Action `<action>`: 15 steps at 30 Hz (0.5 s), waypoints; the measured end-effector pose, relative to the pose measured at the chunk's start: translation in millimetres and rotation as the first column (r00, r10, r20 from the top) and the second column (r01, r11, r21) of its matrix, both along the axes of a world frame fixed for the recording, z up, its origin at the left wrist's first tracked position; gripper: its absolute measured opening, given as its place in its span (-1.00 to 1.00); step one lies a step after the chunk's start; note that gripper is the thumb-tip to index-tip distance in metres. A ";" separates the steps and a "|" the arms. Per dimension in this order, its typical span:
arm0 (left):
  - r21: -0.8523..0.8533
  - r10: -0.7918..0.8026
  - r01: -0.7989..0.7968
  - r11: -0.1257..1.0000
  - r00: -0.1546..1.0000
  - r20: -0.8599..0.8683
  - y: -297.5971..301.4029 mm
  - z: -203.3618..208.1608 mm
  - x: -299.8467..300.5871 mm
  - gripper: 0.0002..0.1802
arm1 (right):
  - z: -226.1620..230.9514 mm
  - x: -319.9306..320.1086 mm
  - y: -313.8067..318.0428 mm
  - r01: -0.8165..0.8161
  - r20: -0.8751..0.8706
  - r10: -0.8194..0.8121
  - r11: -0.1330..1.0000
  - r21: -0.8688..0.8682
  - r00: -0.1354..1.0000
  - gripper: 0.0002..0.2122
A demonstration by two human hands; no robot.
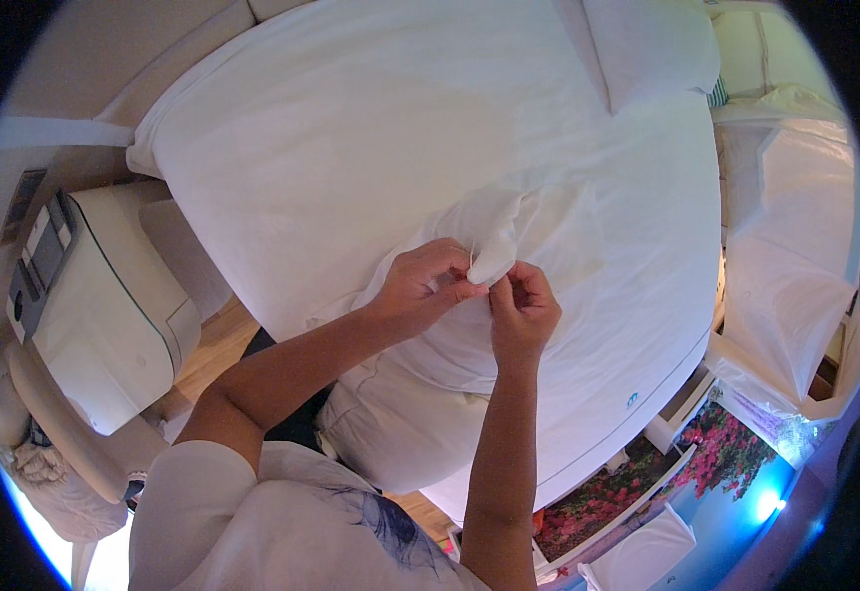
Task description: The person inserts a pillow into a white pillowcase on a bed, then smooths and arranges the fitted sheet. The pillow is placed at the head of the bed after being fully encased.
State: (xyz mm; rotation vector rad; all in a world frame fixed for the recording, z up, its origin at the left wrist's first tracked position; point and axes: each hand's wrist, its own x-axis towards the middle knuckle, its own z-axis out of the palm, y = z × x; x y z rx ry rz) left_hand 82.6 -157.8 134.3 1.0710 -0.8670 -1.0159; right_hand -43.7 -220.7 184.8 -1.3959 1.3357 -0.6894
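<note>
Over the bed, both of my hands work close together on a thin white cloth (pixel 497 236). My left hand (pixel 422 281) pinches its edge between thumb and fingers. Just to the right, my right hand (pixel 525 303) has its fingers curled closed on the near end of the same edge. A small folded lip of the cloth stands up between the two hands. Behind them the rest spreads in loose creases over the bed's white sheet (pixel 331 138), and where the cloth ends and the sheet begins is hard to make out.
A white pillow (pixel 651 49) lies at the bed's far right. A cream rounded appliance (pixel 115 295) stands left of the bed, near a beige padded chair (pixel 65 424). Crumpled bedding (pixel 400 433) lies against me. At right stands furniture under white sheeting (pixel 784 256).
</note>
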 end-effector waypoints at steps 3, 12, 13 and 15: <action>0.065 -0.030 0.044 0.997 0.981 -0.190 -0.6 -4.4 4.3 -0.82 | -3.5 -0.3 0.3 -0.020 -0.032 0.020 1.000 -0.024 0.999 -0.94; 0.115 -0.017 0.046 0.992 0.970 -0.244 -18.6 -10.3 9.6 -0.67 | -8.9 0.5 -5.8 -0.035 -0.018 0.034 0.998 -0.047 0.999 -0.92; 0.109 -0.019 0.044 0.993 0.975 -0.220 -21.3 -11.1 11.1 -0.66 | -11.6 0.3 -7.5 -0.031 -0.030 0.029 0.998 -0.046 0.999 -0.92; 0.111 -0.018 0.038 0.993 0.983 -0.182 -26.2 -15.3 14.2 -0.64 | -19.4 0.3 -10.3 -0.021 -0.052 0.019 0.999 -0.044 0.998 -0.91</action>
